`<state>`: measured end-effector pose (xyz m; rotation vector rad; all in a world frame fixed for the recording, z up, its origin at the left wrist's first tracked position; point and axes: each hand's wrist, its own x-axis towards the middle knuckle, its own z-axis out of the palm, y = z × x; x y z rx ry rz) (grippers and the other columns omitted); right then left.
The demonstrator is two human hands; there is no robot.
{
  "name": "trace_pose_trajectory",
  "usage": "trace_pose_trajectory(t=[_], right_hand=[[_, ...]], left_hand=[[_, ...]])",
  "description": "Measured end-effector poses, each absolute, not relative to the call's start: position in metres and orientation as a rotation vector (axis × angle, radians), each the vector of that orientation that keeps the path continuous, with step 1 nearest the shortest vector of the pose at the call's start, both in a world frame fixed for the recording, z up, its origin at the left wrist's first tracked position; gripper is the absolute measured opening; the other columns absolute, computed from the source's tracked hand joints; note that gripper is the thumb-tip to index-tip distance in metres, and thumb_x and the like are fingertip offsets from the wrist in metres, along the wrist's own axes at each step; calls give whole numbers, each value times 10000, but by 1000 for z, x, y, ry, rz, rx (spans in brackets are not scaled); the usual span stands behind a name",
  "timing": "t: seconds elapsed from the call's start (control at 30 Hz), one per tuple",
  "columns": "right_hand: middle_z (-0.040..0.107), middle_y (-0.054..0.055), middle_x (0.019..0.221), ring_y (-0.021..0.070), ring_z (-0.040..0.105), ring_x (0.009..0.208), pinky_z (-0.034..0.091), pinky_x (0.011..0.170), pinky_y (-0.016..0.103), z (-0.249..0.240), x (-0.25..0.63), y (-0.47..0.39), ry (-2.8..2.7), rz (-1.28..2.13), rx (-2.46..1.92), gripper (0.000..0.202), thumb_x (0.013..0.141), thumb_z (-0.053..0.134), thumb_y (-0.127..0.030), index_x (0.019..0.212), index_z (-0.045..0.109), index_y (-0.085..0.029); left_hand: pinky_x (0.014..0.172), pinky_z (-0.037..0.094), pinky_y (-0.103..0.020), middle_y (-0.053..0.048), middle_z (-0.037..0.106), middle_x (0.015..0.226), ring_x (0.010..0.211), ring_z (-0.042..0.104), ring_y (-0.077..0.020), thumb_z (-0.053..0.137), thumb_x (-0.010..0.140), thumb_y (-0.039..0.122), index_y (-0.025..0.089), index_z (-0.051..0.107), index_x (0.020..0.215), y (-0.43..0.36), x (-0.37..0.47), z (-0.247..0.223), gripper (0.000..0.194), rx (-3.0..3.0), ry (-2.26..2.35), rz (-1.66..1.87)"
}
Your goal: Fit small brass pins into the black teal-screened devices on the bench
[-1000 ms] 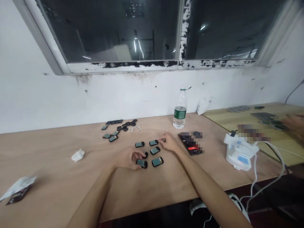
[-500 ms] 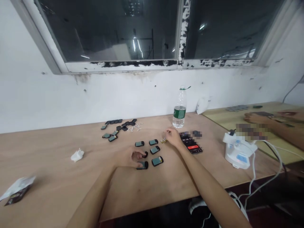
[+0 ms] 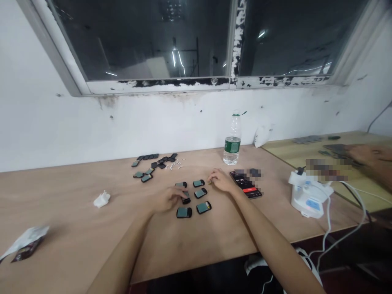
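Observation:
Several small black devices with grey-green faces lie in two columns at the table's middle, among them a front left one (image 3: 184,212) and a front right one (image 3: 203,207). My left hand (image 3: 169,198) reaches in from the left, its fingers spread over the left column and touching the middle device (image 3: 185,197). My right hand (image 3: 219,179) rests on the table right of the back right device (image 3: 198,183). Its fingers are bent over small yellowish pieces (image 3: 210,183); whether it grips one is too small to tell.
Behind lie more devices (image 3: 146,177), black parts (image 3: 148,157) and small white pieces (image 3: 174,164). A bottle (image 3: 232,147), a phone (image 3: 246,184) and a white cabled device (image 3: 308,198) stand or lie rightward. Crumpled tissue (image 3: 102,199) and a wrapper (image 3: 29,245) lie left. Another person's hand (image 3: 363,153) is far right.
My left hand has shifted up from the front left device to the middle one, its fingers straighter. My right hand has moved slightly left and down over the yellowish pieces. The other person's hands moved.

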<state>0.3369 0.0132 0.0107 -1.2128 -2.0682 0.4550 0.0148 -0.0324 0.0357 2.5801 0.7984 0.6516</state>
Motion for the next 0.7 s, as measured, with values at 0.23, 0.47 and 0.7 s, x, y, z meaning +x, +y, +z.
trace_pose_trajectory(t=[0.23,0.47,0.7], right_hand=[[750,53,961,228,620,1030,452,1006,364,13,339,14,-2065,465,-1222,413,820,437,-22,804,807,-204],[796,21,923,227,680,968,504,935,337,17,338,6,-2105,471,-1216,377,706,511,4,791,801,-222],[797,22,945,238,686,988,504,966,363,15,339,4,-2145,427,-1173,283,749,592,-43,809,794,-232]], left_hand=[[993,560,-410,-78,731,1174,1115,676,-262,689,872,274,275,789,993,-28,16,33,157,2655,930,689],[954,557,-368,-61,759,1124,1060,691,-236,694,888,360,243,763,928,-27,22,28,142,2529,1002,643],[852,562,-347,-42,766,983,922,710,-230,735,840,379,228,749,847,-27,19,33,151,2487,1124,600]])
